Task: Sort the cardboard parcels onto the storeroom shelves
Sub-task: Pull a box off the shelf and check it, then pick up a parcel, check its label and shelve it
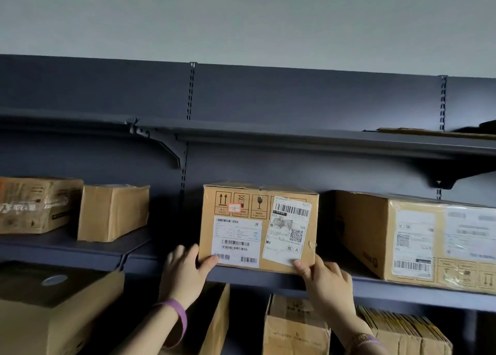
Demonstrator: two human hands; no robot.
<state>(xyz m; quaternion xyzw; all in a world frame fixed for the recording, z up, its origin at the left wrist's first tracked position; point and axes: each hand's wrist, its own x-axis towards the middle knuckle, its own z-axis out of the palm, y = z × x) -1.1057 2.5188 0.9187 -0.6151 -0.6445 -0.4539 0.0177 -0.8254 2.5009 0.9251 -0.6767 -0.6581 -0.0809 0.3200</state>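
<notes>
A brown cardboard parcel with two white shipping labels and handling symbols stands on the middle dark grey shelf, its labelled face toward me. My left hand grips its lower left corner, thumb on the front face. My right hand holds the lower right corner, thumb pressed on the tilted label. Both wrists wear purple bands.
On the same shelf, a large labelled box sits to the right, and two boxes to the left. The upper shelf holds a flat item at far right. More boxes fill the level below.
</notes>
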